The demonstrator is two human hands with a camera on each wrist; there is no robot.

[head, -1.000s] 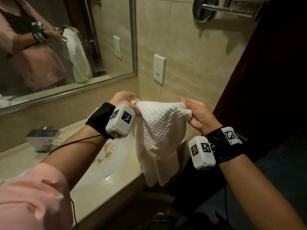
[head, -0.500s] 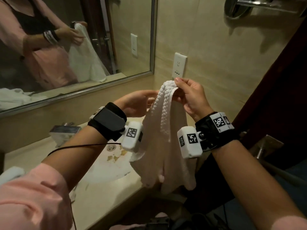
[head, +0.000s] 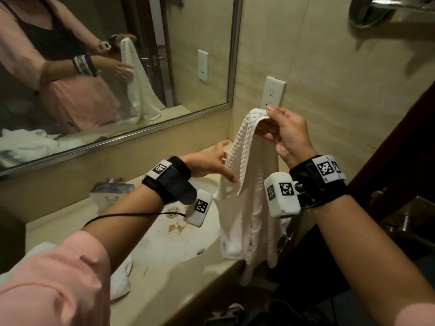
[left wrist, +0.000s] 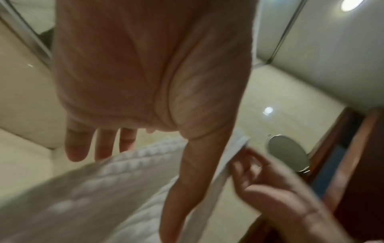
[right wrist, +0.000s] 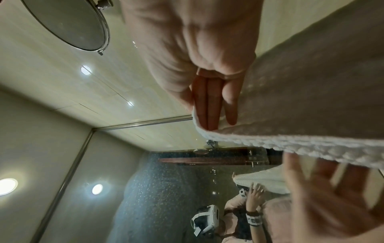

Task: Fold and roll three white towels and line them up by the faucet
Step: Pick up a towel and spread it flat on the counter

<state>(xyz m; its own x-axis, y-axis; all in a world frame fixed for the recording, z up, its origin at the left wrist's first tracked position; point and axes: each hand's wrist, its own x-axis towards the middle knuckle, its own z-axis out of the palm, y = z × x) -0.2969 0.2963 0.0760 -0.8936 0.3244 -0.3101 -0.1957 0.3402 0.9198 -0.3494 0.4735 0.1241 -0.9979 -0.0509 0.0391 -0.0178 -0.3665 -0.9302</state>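
Right hand [head: 288, 135] up high, thumb and fingers pinching the top fold of one white waffle-textured towel [head: 249, 203], and the cloth hangs straight down from that pinch in long doubled layers. The right wrist view confirms it: three fingers [right wrist: 209, 105] lie flat along the towel's inner face with the thumb closing on the other side, the knobbly hem running away beneath them.

Left hand [head: 207, 162] sits lower and just beside the hanging cloth, fingers spread and straight, gripping nothing. Its fingertips reach the towel's ribbed edge; from the head view they look to be touching it, and the left wrist view shows the open palm [left wrist: 145, 74] above the fabric with the thumb stretched along it, though that picture is blurred.

Below both hands, one oval cream wash basin [head: 179, 245] sunk into the beige stone worktop [head: 164, 295], with brownish marks around its drain. The towel's lower end dangles past the worktop's front edge, under the right wrist. Beyond the left wrist stands one square chrome faucet [head: 110, 191]. Near the left elbow, a second piece of white cloth [head: 120, 278] lies crumpled on the worktop, partly hidden by the pink sleeve [head: 54, 285].

Beyond the left hand, one large framed wall mirror [head: 141, 67] reflects the person holding the towel, plus more white cloth heaped on the worktop. Just behind the right hand's fingertips, one white wall socket [head: 274, 92].
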